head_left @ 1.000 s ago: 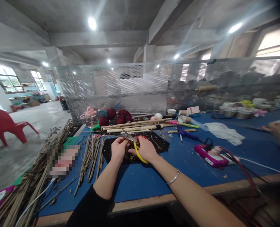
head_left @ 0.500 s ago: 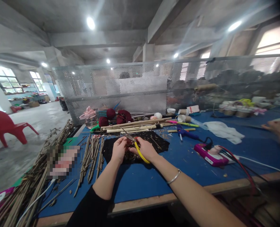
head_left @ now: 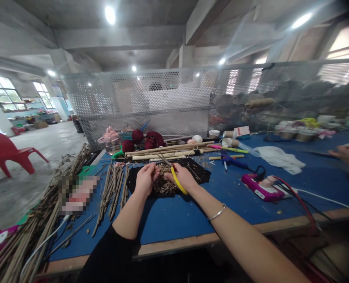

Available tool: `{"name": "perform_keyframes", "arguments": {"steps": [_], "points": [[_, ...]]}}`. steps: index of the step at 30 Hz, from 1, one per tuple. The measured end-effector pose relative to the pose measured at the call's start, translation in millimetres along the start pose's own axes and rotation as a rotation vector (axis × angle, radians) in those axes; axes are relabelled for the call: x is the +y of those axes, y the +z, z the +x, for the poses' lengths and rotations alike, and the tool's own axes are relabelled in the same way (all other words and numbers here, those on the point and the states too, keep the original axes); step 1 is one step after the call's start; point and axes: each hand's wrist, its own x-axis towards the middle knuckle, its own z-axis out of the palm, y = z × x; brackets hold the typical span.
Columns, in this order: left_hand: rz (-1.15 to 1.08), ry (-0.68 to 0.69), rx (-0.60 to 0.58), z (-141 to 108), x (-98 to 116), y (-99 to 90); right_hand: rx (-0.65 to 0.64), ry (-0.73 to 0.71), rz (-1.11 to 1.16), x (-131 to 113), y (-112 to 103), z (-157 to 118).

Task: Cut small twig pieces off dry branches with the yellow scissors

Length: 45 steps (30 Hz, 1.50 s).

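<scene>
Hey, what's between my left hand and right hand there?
In the head view, a heap of dry brown plant scraps on the black cloth lies between your left hand and right hand, which holds yellow-handled scissors.

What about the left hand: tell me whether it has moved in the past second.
Yes: the left hand has shifted slightly left at the wrist, toward the short brown sticks.

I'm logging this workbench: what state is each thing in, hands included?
Scissors: held, blade opening unclear
Right hand: closed on the scissors
Left hand: fingers bent, contents unclear
Black cloth: spread out, strewn with scraps
Power strip: plug inserted
Glue gun: lying down
Ceiling light: lit
Red chair: upright
White plastic: crumpled
</scene>
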Motion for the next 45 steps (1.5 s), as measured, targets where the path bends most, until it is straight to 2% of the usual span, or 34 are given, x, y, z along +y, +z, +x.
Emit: {"name": "perform_keyframes", "arguments": {"steps": [2, 4, 6, 10, 18, 22, 28, 36, 45], "points": [[-0.076, -0.026, 0.065, 4, 4, -2.9, 0.053, 0.003, 0.030, 5, -2, 3], [-0.154, -0.076, 0.081, 7, 7, -5.2, 0.103, 0.001, 0.062, 10, -4, 5], [-0.195, -0.102, 0.047, 9, 8, -6.3, 0.133, 0.004, 0.091, 13, -4, 7], [-0.186, -0.047, -0.003, 8, 6, -4.6, 0.139, 0.001, 0.133, 11, -4, 6], [-0.013, -0.046, -0.074, -3, 1, 2.8, 0.141, -0.015, 0.316, 0, -3, 2], [0.122, -0.047, -0.122, -8, -3, 5.1, 0.147, -0.081, 0.489, -4, 0, 1], [0.226, 0.044, -0.152, -9, -7, 4.7, 0.096, -0.123, 0.615, -9, 1, -1], [0.333, 0.166, -0.235, -8, -10, 3.5, 0.116, -0.047, 0.646, -5, 3, 3], [0.336, 0.311, -0.185, -12, -10, 5.7, -0.063, 0.059, 0.822, -4, 6, 4]]}}
